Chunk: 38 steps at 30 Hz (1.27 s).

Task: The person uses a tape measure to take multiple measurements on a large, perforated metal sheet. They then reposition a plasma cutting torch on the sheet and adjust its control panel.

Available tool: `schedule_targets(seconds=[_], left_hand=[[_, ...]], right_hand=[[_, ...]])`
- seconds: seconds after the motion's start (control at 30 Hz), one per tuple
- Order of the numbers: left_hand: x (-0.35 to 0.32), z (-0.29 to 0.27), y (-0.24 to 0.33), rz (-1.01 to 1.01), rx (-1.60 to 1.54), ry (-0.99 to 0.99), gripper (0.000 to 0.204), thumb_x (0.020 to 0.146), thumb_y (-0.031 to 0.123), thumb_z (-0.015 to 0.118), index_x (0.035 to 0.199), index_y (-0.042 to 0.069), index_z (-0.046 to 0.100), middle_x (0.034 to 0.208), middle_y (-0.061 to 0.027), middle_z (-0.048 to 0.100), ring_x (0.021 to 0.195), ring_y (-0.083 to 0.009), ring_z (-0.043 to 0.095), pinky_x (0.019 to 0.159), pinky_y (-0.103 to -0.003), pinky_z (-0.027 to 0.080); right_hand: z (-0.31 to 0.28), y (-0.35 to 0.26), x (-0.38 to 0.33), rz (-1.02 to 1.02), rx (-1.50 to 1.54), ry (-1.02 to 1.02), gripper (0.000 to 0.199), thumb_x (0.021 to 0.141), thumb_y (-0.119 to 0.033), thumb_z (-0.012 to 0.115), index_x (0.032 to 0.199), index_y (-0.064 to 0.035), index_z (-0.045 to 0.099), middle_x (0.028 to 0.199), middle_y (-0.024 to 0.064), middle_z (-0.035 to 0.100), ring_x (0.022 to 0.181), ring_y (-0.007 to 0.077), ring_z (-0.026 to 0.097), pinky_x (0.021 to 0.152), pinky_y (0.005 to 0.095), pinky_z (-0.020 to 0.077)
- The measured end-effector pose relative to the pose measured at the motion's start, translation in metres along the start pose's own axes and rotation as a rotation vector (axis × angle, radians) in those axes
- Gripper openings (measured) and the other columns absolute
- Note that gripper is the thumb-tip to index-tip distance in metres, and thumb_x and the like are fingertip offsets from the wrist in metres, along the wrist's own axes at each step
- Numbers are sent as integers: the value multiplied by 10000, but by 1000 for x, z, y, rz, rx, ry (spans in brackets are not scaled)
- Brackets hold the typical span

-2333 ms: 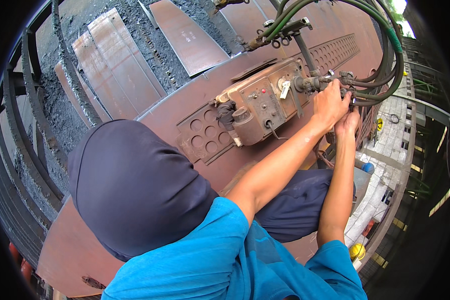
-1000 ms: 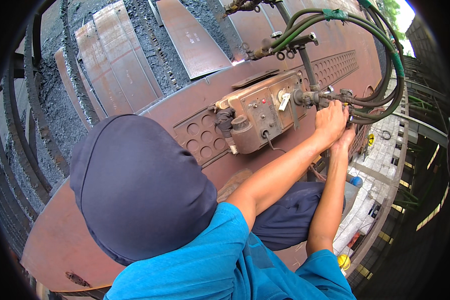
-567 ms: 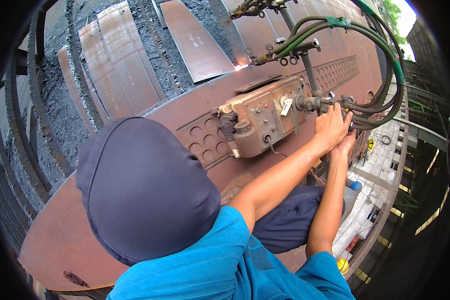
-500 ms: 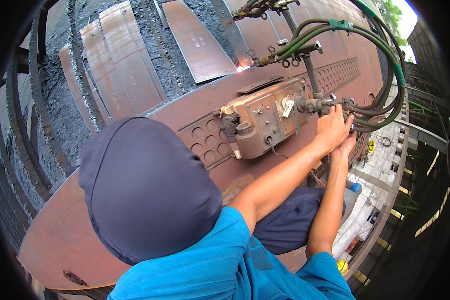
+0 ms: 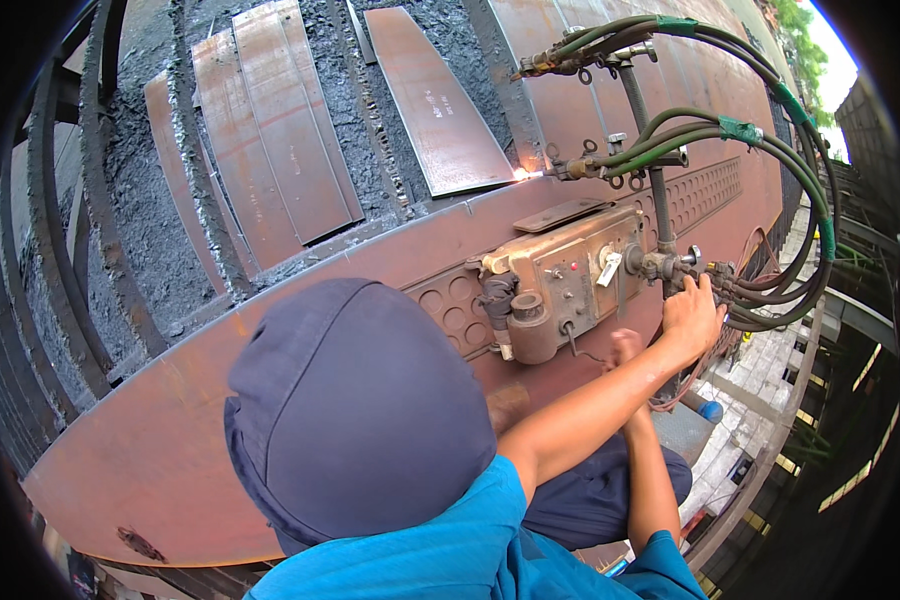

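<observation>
Neither of my hands is in view. In front of me is a co-worker in a dark blue cap [image 5: 360, 410] and blue shirt [image 5: 400, 540]. The co-worker's left hand [image 5: 692, 318] is on the valve fittings [image 5: 670, 264] at the right end of a rusty motorised cutting carriage [image 5: 575, 290]. The co-worker's right hand [image 5: 625, 350], slightly blurred, is raised past the left forearm, apart from the valves. An upper torch [image 5: 540, 66] and a lower torch [image 5: 570, 170] extend from the carriage's upright post [image 5: 660, 200]. A bright flame [image 5: 523, 174] burns at the lower torch's tip.
The carriage stands on a perforated track [image 5: 705, 190] along a large rusty steel plate [image 5: 170, 430]. Cut plates [image 5: 440, 110] lie over slatted bars [image 5: 120, 260] and dark slag [image 5: 140, 160]. Hoses [image 5: 820, 200] loop at right, above a paved walkway [image 5: 745, 400].
The co-worker's right hand has come away from the valves and moved left, while the left hand stays there. My view has shifted, so the scene sits lower and further right.
</observation>
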<state>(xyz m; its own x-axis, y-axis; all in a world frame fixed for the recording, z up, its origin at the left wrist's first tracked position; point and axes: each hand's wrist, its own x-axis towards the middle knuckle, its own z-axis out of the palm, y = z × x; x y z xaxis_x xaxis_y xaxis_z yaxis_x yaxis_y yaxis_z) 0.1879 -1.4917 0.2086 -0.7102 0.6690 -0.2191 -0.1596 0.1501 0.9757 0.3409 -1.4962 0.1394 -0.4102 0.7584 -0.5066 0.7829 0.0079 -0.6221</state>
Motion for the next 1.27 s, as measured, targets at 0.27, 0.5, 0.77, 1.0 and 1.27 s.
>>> schedule_targets(seconds=[0.27,0.5,0.77,1.0,1.27], left_hand=[[5,2,3,-32,82,-42,559,914,376,761,1226,-24,526,1136,-231,618,884,-362,747,709,-421,619],[5,-10,1,-24,55,-101,608,910,392,769,1259,-35,511,1156,-250,623,913,-380,743,751,-451,615],[-4,-19,0,-19,-9,-121,610,918,392,756,1257,-46,500,1166,-284,620,1001,-436,716,831,-505,598],[0,-15,5,25,41,-94,601,917,403,756,1260,-25,511,1168,-259,637,1005,-421,718,843,-494,593],[8,-22,-6,7,1,-163,649,976,477,665,1315,-44,481,1311,-328,610,1097,-478,685,947,-560,541]], right_hand=[[94,-43,-32,-736,-760,-322,968,746,-273,932,1551,-103,423,1393,211,510,1261,391,558,1060,463,482],[100,-42,-33,-701,-713,-337,985,728,-251,933,1555,-104,419,1374,222,538,1268,408,567,1064,465,486],[99,-35,-31,-689,-730,-324,986,761,-303,908,1586,-167,386,1378,225,512,1275,416,541,1059,482,482],[31,-65,-8,-639,-838,-669,897,890,-448,772,1604,-113,345,1512,259,438,1397,444,445,1152,495,393],[-178,-84,-13,22,-387,-263,376,1074,-310,567,1238,17,653,823,62,729,684,166,704,662,346,597]])
